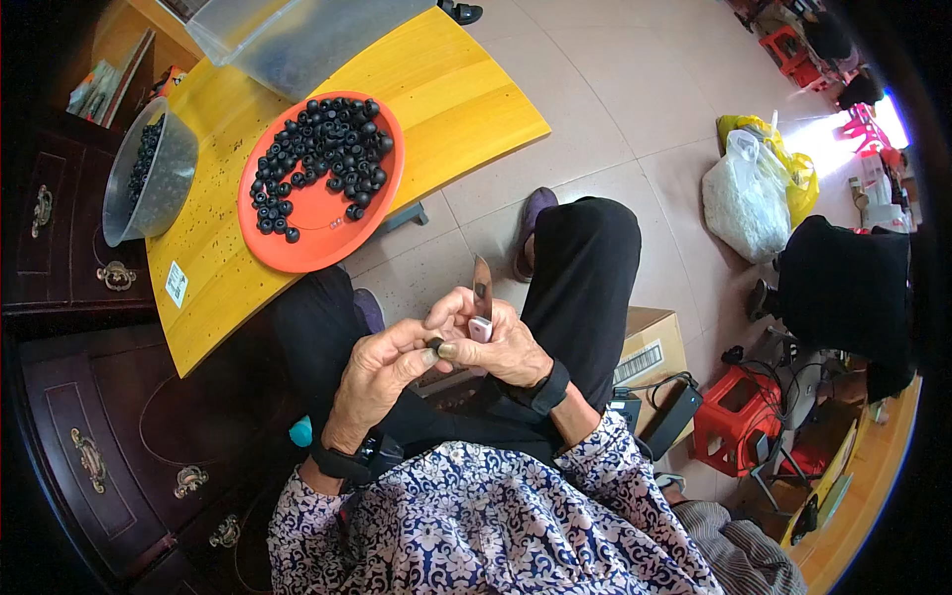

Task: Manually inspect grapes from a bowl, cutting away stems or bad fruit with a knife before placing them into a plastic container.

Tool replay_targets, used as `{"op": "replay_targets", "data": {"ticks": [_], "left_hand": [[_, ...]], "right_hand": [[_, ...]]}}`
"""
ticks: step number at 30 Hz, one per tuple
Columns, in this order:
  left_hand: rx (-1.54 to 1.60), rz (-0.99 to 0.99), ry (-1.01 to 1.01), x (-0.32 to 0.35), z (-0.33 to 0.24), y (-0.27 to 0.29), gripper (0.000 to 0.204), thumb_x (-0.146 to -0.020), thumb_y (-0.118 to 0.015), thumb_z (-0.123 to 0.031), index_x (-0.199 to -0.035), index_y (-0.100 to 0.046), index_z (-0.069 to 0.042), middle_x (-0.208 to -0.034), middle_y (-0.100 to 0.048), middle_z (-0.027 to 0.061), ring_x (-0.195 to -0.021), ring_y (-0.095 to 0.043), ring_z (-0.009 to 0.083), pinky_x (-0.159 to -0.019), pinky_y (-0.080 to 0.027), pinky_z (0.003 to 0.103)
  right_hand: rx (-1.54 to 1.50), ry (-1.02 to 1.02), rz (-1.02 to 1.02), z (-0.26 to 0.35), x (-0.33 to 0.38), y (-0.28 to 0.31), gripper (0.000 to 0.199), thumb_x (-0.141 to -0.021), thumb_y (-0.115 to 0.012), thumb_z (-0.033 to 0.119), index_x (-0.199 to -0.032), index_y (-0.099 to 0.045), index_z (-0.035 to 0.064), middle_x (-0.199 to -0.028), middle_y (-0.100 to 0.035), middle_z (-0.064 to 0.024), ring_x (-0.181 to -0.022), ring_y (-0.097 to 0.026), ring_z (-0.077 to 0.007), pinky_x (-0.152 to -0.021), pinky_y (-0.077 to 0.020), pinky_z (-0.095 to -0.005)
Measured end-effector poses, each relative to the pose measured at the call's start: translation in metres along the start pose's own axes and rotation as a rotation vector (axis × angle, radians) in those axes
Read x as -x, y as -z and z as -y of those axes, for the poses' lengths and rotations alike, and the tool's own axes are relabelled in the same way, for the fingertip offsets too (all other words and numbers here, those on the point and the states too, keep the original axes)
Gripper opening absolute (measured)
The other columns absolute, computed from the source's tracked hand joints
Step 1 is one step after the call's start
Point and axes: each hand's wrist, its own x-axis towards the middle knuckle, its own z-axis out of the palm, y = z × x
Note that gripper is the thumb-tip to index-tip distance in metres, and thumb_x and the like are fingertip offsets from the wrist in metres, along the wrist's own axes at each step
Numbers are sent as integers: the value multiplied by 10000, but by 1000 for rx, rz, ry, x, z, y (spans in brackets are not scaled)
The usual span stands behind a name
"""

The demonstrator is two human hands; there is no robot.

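Note:
My left hand [382, 369] is closed, pinching a small black round part [434, 343] between thumb and fingertips above my lap. My right hand [508, 349] is closed around a small knife [481, 288] with a pale pink handle, its blade pointing up and away from me. The right thumb presses at the same black part, so both hands meet there. At the far left, an orange-red oval plate [317, 250] holds many similar black parts [322, 149], some with visible holes. The plate rests on a yellow wooden board [461, 109].
A clear round tub [183, 159] with dark pieces and a large clear bin [297, 45] stand on the board. Dark drawers [94, 451] line the left. Rightward are a cardboard box [650, 342], a red stool [736, 421], a white filled bag [749, 198] and a black-covered seat [843, 288].

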Motion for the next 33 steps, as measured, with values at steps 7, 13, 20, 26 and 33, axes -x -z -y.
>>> {"op": "replay_targets", "data": {"ticks": [7, 13, 20, 26, 33], "left_hand": [[-42, 21, 29, 2, -2, 3, 181, -924, -576, -141, -1029, -628, -3, -827, -651, 14, -770, -559, 52, -696, -439, 198], [31, -21, -35, 4, -7, 0, 175, -919, -579, -139, -1027, -624, -8, -824, -649, 10, -740, -532, 39, -681, -427, 190], [26, -79, -50, 9, -11, 5, 205, -912, -601, -127, -1068, -605, 7, -885, -651, 47, -824, -595, 79, -738, -468, 206], [-10, -62, -117, 10, -8, 8, 244, -907, -630, -148, -1096, -601, 4, -881, -631, 23, -798, -567, 60, -712, -454, 190], [-53, -65, -126, 12, -10, 10, 251, -905, -639, -156, -1095, -603, 3, -842, -581, -21, -752, -495, 21, -653, -411, 165]], "right_hand": [[37, -103, -31, 0, 2, 6, 188, -949, -569, 215, -1065, -597, 71, -711, -568, 53, -547, -415, -9, -476, -302, -179], [221, 114, -137, -11, -3, -4, 117, -895, -537, 86, -982, -603, 46, -673, -540, 16, -559, -450, -63, -491, -352, -237], [927, 428, -256, -5, 2, -20, 117, -697, -548, -72, -777, -513, 6, -696, -506, -143, -597, -553, -335, -543, -444, -385], [1141, 421, -213, -5, 3, -21, 144, -715, -600, -15, -814, -503, 23, -714, -495, -126, -577, -554, -318, -530, -459, -395], [1207, 407, -182, -6, 4, -22, 143, -729, -599, 9, -825, -495, 26, -700, -476, -110, -548, -532, -299, -512, -450, -390]]}}
